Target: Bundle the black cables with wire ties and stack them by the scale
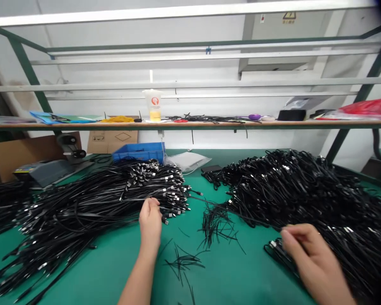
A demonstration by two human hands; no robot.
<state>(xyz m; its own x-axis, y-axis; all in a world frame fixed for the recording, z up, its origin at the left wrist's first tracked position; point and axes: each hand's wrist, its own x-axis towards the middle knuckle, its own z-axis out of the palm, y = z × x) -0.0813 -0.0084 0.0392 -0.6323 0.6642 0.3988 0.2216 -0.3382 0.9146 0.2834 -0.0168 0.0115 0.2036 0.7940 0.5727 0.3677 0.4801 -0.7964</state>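
My left hand (150,218) is closed in a pinch at the right end of a large heap of black USB cables (92,203), whose metal plugs point to the right. A thin black cable (254,220) stretches across the table from near the left hand to the fingertips of my right hand (314,256). The right hand is curled, thumb against forefinger, over the edge of a second heap of looped black cables (292,182). Between the hands lie cut black ties (216,224) in a loose pile, with more short ties (184,260) scattered nearer me.
Behind the left heap stand a blue bin (139,151), a grey tape dispenser-like device (44,173) and cardboard boxes (112,141). A clear plastic bag (189,161) lies at the back. Above runs a shelf (209,126) carrying a drink cup (154,106) and a red bag (371,106).
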